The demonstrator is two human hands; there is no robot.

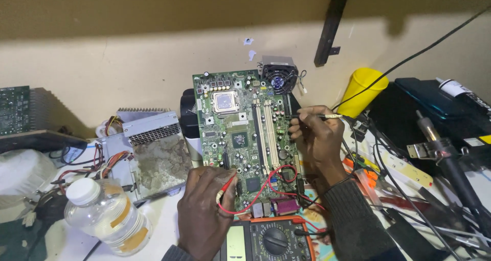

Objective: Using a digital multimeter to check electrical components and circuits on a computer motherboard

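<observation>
Motherboard [245, 133] between both hands — left hand [204, 210] pinching red probe [223, 192], right hand [317, 138] gripping black probe [307, 116].

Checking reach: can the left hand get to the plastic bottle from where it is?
Probably yes. The left hand sits at the motherboard's lower edge holding a red probe; the bottle lies just to its left with bare bench between. It would need to drop the probe first.

Grey rectangular multimeter screen [235, 243] at bottom centre; yellow-orange labelled clear bottle [108, 216] lower left.
</observation>
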